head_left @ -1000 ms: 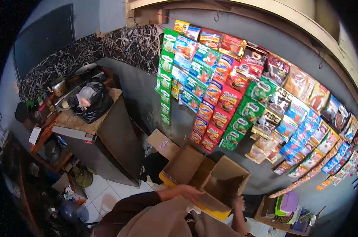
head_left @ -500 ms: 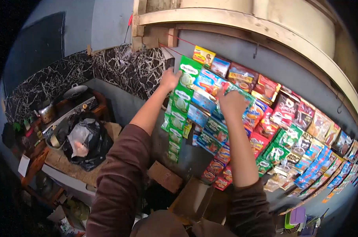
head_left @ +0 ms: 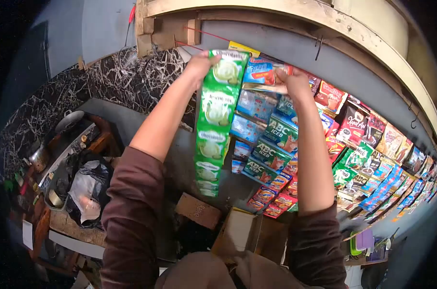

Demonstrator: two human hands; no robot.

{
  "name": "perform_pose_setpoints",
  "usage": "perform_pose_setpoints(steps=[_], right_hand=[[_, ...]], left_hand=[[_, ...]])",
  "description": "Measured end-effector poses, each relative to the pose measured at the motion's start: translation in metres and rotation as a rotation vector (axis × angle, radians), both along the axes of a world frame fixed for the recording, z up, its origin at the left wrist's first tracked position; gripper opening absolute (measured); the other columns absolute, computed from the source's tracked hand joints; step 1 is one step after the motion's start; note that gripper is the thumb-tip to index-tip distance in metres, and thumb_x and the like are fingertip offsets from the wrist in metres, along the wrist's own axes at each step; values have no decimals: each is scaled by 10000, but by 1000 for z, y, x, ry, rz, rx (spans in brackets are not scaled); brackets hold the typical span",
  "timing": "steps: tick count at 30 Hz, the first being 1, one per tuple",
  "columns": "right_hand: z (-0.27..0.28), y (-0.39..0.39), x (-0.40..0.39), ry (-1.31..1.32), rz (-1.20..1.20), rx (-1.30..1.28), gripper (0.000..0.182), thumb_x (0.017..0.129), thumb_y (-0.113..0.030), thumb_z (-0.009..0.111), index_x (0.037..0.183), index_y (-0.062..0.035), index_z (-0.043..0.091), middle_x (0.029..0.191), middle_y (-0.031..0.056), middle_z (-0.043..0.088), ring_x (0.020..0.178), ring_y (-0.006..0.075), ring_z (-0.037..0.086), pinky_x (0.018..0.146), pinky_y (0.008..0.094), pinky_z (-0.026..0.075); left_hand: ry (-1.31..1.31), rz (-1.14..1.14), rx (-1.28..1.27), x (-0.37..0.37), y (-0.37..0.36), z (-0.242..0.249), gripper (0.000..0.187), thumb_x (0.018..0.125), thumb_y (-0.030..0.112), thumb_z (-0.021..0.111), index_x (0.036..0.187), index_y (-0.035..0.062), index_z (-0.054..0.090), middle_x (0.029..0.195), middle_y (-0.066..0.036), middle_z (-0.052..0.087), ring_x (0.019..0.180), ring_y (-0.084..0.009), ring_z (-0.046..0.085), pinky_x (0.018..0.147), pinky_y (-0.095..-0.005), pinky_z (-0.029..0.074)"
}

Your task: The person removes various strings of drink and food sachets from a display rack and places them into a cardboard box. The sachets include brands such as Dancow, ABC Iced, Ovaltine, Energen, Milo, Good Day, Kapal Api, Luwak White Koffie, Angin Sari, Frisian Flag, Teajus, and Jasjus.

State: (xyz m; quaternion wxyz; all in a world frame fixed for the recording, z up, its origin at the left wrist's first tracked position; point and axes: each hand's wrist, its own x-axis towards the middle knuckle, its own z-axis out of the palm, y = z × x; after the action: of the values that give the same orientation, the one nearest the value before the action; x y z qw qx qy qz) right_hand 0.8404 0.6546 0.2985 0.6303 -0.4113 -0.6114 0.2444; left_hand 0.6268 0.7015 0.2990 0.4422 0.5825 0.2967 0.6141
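A long strip of green Chocolatos drink sachets [head_left: 213, 144] hangs from my left hand [head_left: 200, 66], whose fingers pinch its upper left edge. My right hand [head_left: 295, 83] is closed at the right edge of a blue Good Day Freeze sachet strip [head_left: 260, 71], level with the top of the green one. Below my right wrist hang dark green ABC Iced sachets [head_left: 271, 153], partly behind the forearm. A yellow sachet [head_left: 244, 48] shows only its top edge above the blue strip.
Many more sachet strips [head_left: 356, 125] hang in rows along the wall to the right. A wooden shelf [head_left: 257, 9] with metal hooks runs overhead. Cardboard boxes [head_left: 238, 231] stand below. A black plastic bag [head_left: 95, 178] sits on the left counter.
My view has moved closer to the strips. The green strip has swung nearer to me in my left hand. My right hand has gone from the green ABC sachets to the blue strip's edge.
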Motion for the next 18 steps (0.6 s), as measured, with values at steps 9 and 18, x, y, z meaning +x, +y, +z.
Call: perform_pose_setpoints(steps=[9, 18], right_hand=[[23, -28, 2, -327, -582, 959, 129, 690, -131, 625, 812, -90, 625, 1033, 176, 496, 944, 321, 461, 803, 385, 356], [8, -51, -23, -83, -570, 1181, 174, 599, 62, 514, 746, -28, 540, 935, 83, 531, 838, 266, 485, 786, 412, 384]], left_hand=[[-416, 45, 587, 3, -21, 45, 137, 838, 118, 471, 930, 32, 524, 864, -61, 576, 764, -141, 546, 704, -265, 444], [-669, -158, 769, 7, -59, 3, 141, 864, 179, 414, 962, 91, 465, 959, -73, 540, 866, -164, 525, 764, -315, 434]])
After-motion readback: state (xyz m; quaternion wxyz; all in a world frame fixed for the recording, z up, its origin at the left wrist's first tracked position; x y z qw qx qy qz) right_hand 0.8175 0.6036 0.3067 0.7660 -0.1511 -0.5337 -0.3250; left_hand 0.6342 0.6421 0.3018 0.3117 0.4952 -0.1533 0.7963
